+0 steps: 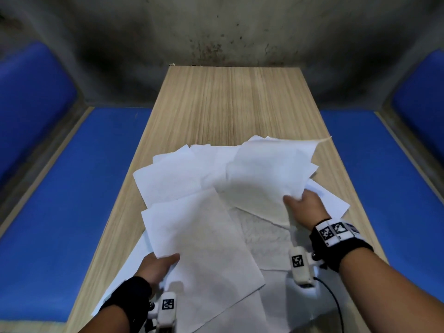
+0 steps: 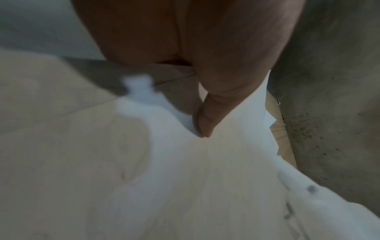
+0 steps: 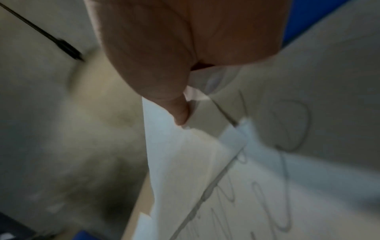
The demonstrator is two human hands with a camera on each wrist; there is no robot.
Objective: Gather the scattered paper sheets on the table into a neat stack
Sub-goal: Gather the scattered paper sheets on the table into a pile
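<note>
Several white paper sheets [image 1: 182, 169] lie overlapping and askew on the near half of the wooden table [image 1: 230, 102]. My left hand [image 1: 158, 264] pinches the near left corner of one sheet [image 1: 204, 241], thumb on top; the left wrist view shows that thumb [image 2: 205, 123] pressed on the paper [image 2: 205, 178]. My right hand [image 1: 304, 203] grips the near edge of another sheet [image 1: 269, 169] and holds it lifted, its far corner curling up. In the right wrist view the thumb [image 3: 180, 113] pinches this paper [image 3: 185, 170] above a sheet with pen scribbles [image 3: 287, 129].
Blue padded benches [image 1: 72, 200] run along both sides of the table, the right one [image 1: 384, 176] close to the paper's edge. A stained grey concrete wall [image 1: 216, 39] closes the far end. The far half of the tabletop shows bare wood.
</note>
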